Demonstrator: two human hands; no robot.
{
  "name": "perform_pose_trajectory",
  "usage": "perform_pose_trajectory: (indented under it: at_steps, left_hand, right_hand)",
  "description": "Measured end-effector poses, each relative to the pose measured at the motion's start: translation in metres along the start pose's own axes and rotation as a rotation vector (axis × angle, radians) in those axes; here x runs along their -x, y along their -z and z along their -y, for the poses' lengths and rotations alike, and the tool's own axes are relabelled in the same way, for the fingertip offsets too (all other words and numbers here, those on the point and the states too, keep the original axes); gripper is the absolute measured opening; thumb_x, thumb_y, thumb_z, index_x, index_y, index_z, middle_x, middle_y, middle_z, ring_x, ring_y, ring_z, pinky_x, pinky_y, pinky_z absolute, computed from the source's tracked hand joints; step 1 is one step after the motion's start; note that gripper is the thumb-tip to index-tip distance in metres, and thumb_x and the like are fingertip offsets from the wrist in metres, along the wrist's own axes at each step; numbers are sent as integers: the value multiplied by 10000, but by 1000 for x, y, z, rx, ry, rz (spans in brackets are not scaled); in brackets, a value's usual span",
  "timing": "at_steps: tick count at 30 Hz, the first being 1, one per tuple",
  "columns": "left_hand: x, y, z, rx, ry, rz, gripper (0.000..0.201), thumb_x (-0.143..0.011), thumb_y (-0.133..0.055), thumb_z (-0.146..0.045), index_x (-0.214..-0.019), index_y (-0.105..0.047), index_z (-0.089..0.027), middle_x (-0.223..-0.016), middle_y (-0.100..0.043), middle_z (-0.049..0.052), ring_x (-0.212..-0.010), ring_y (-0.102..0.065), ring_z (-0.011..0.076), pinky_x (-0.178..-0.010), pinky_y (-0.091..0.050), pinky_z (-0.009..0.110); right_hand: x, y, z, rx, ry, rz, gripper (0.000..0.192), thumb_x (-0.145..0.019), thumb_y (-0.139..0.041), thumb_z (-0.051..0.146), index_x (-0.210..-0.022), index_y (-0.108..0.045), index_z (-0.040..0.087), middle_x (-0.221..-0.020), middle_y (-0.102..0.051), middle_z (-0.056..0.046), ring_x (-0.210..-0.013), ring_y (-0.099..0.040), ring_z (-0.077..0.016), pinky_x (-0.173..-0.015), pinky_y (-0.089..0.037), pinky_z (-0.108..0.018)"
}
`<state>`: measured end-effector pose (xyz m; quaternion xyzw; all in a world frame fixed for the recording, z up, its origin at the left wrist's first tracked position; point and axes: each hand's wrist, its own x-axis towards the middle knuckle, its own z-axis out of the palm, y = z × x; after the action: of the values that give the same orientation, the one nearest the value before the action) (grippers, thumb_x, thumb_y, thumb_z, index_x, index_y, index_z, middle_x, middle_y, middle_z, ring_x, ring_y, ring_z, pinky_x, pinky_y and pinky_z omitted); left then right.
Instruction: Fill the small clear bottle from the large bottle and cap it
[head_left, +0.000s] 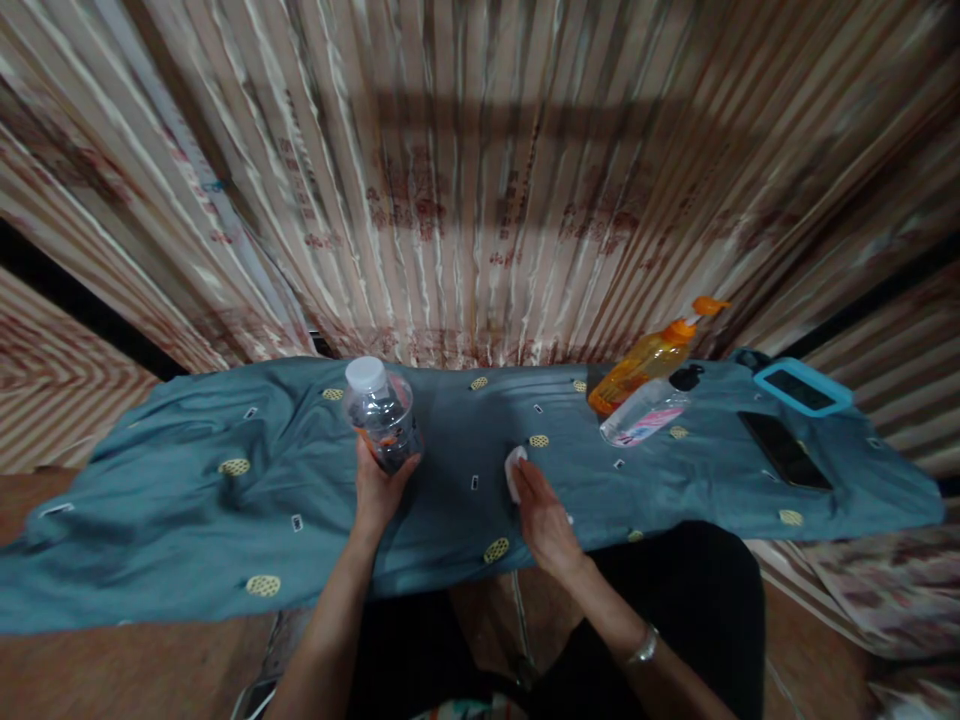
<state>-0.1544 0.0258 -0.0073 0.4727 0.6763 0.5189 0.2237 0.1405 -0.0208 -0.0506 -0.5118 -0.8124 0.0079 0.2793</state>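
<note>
**Bottle in the left hand, white cloth under the right**

A clear plastic bottle with a white cap stands upright near the back edge of a table covered by a blue-grey cloth with small yellow spots. The left hand grips the bottle from below and behind, fingers wrapped around its lower half, so the hand is clamped on it. Just to the right, the right hand lies flat on the cover, fingers together and pressed down on a small white wipe that sticks out past the fingertips. A bracelet shows on the right wrist.

Further right, well apart from both hands, an orange pump bottle leans toward the wall, and a smaller clear bottle with a black cap lies just beside it. Beyond these lie a dark phone and a flat item with a light blue frame. Striped, printed sheeting forms the wall behind the table.
</note>
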Motion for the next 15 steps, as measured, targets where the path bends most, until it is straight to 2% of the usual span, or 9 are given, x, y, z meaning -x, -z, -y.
perform_pose_trajectory:
  at_steps: [4, 7, 10, 15]
  left_hand:
    - [1, 1, -3, -4, 0, 3, 753, -658, -833, -418, -1285, -467, -219, -1199, -688, 116, -1120, -706, 308, -964, -574, 455]
    - [1, 1, -4, -6, 6, 1, 756, -648, -835, -418, -1277, -469, -212, -1210, -686, 124, -1144, -697, 316, -973, -571, 457]
    - [1, 1, -2, 0, 10, 4, 757, -646, -837, -425, -1271, -471, -203, -1186, -692, 122, -1089, -710, 309, -940, -579, 455]
    - [0, -1, 4, 5, -8, -5, 736, -646, -843, -420, -1257, -488, -214, -1168, -692, 103, -1081, -707, 299, -934, -576, 449]
  right_hand:
    - [-6, -13, 67, -33, 136, 53, 471, -991, -651, 328, -1431, -534, 207, -1506, -474, -134, -1311, -542, -284, -1044, -542, -502]
    - [0, -6, 84, -55, 232, 104, 463, -991, -650, 302, -1430, -537, 209, -1521, -463, -133, -1318, -539, -279, -1045, -545, -486]
    - [11, 11, 62, -46, 264, 136, 457, -991, -651, 305, -1424, -541, 207, -1503, -481, -131, -1306, -549, -274, -1038, -548, -481]
    - [17, 40, -31, 58, 149, 120, 429, -993, -650, 364, -1382, -570, 200, -1447, -524, -122, -1277, -562, -269, -1049, -530, -505]
